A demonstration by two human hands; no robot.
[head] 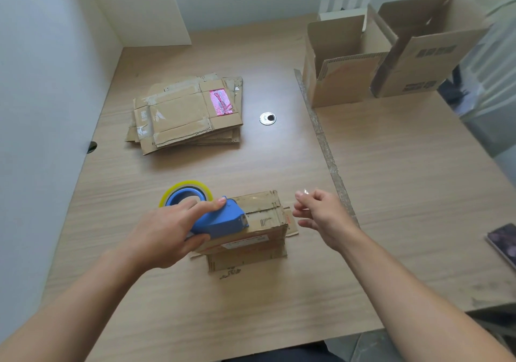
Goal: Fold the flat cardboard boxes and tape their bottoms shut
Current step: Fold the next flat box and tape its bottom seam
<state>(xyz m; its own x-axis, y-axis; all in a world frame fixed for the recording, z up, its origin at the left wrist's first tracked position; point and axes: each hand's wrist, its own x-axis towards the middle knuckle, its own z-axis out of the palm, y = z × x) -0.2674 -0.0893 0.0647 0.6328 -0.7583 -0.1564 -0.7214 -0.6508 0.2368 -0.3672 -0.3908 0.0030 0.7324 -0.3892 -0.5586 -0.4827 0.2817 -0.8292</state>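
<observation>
A small folded cardboard box (262, 222) lies upside down on the table near me, bottom flaps facing up. My left hand (167, 233) grips a blue tape dispenser (220, 219) with a yellow-edged roll of clear tape (185, 194), held against the left part of the box's bottom. My right hand (318, 213) hovers just right of the box, thumb and forefinger pinching the clear tape's free end (304, 192). A stack of flat cardboard boxes (187, 113) lies further back on the left.
Two erected open boxes (346, 63) (418, 51) stand at the back right. A round cable grommet (267, 118) sits mid-table. A seam strip (324, 144) runs between two tabletops. A phone (504, 244) lies at the right edge. Walls close off the left side and the back.
</observation>
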